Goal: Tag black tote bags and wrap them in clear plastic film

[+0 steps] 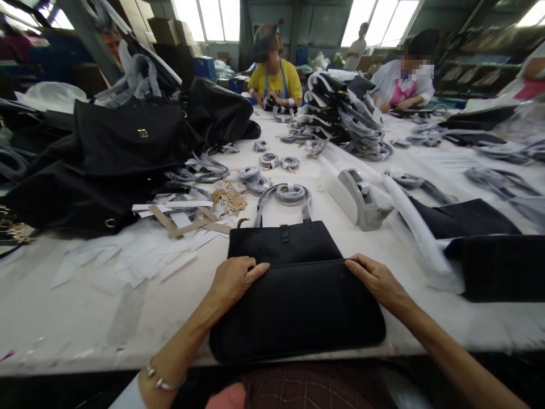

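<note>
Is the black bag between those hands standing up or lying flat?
Lying flat. The bag spreads over the table, its handle laid out beyond it; the left hand and right hand grip it.

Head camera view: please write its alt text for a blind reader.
Left hand and right hand hold a black bag on a white table; around it are piled bags, coiled straps and a tape dispenser. People work beyond.

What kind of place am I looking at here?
Probably a bag factory's finishing or packing floor: heaped black bags, wrapped straps along a long worktable, and other people handling goods.
</note>
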Action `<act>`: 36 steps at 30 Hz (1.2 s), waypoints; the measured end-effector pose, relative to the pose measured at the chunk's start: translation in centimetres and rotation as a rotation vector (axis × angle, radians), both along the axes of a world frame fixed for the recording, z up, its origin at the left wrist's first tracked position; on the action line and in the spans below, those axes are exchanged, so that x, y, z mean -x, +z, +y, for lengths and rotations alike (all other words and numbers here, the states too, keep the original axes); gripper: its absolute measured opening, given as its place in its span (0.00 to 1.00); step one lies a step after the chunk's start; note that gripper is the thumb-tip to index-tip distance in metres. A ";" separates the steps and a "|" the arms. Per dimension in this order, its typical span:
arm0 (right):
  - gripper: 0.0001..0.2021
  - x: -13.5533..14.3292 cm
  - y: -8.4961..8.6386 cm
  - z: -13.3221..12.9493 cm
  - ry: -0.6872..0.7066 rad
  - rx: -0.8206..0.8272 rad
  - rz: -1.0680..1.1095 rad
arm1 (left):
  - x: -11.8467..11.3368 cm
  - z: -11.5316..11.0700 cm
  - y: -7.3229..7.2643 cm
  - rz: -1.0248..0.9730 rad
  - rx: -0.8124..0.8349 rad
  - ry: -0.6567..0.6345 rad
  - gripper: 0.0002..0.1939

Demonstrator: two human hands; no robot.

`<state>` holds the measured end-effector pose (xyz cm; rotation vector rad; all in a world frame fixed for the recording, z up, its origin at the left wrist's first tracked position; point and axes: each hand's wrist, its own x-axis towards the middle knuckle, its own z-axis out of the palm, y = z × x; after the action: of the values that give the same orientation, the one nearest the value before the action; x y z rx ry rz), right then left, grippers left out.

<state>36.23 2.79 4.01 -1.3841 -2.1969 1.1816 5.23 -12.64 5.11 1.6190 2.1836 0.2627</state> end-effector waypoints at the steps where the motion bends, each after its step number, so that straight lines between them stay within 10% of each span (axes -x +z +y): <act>1: 0.22 0.1 -0.2 -0.2 -0.022 -0.052 -0.016 | -0.2 0.0 0.0 0.018 -0.005 0.006 0.25; 6: 0.23 1.0 -0.4 -0.5 -0.018 -0.101 -0.135 | -1.3 -0.7 -0.4 0.141 -0.076 0.089 0.19; 11: 0.23 0.7 -0.2 -0.5 -0.134 -0.229 -0.301 | -1.3 -1.2 -1.1 0.184 -0.494 0.238 0.14; 15: 0.24 1.2 0.0 -0.6 -0.176 -0.156 -0.161 | 0.3 -1.2 -1.7 -0.156 -0.701 0.506 0.25; 19: 0.22 1.8 0.3 -0.9 -0.223 -0.058 0.051 | 2.0 -1.3 -1.7 -0.668 -0.556 0.649 0.26; 27: 0.32 1.3 0.3 -1.0 -0.177 0.181 0.277 | 2.5 1.6 -0.5 -1.187 -0.144 0.489 0.24; 31: 0.35 1.4 0.2 -0.4 -0.114 0.295 0.274 | 3.5 3.4 -1.8 -1.122 -0.095 0.389 0.24; 36: 0.33 1.8 -0.4 0.5 -0.137 0.046 -0.002 | 4.9 4.5 -3.4 -0.651 -0.179 0.319 0.22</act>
<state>34.44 3.28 3.65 -1.5287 -2.0512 1.1885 0.31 -8.18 1.69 1.0414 1.9117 0.9543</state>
